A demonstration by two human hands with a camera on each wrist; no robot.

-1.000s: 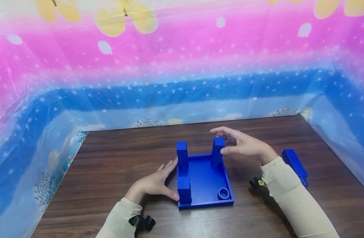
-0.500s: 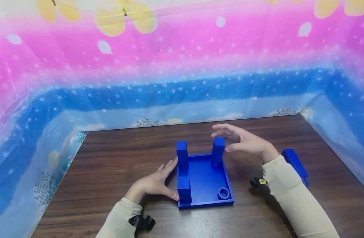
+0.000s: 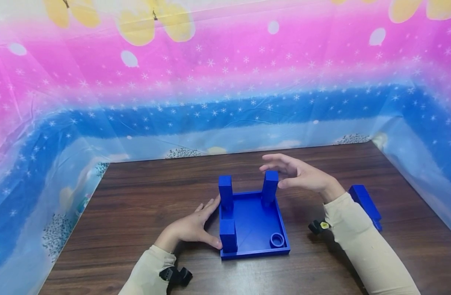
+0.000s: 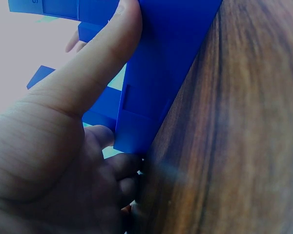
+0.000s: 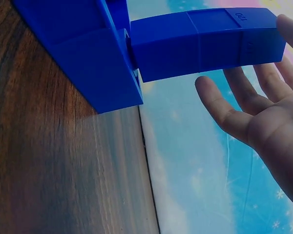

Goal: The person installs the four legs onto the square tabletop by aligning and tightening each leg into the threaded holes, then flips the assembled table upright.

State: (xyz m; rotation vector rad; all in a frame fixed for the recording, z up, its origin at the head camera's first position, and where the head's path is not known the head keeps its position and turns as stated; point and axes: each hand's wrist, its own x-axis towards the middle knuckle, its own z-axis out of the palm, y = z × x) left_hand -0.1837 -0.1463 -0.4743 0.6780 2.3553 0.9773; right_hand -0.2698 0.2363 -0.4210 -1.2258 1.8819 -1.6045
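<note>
A shallow blue square tray (image 3: pixel 254 223) sits on the table with three blue square posts standing in its corners: far left post (image 3: pixel 225 190), near left post (image 3: pixel 229 237) and far right post (image 3: pixel 270 188). At the near right corner is a round raised socket (image 3: pixel 277 234). My left hand (image 3: pixel 186 227) rests along the tray's left side, thumb near the front corner and fingers further back. Around the far right post's top my right hand (image 3: pixel 302 176) is spread loosely. In the right wrist view its thumb is by the post's end (image 5: pixel 261 46), fingers on the other side.
Another blue post (image 3: pixel 365 203) with a narrow peg lies on the brown wooden table (image 3: pixel 155 184), right of the tray and partly behind the right sleeve (image 3: pixel 361 237). A patterned cloth (image 3: pixel 225 98) hangs behind and beside the table. Black wrist devices sit at both sleeves.
My right hand has come slightly away from the far right post to the right, then drifted back a little. The left hand, tray and posts have stayed put.
</note>
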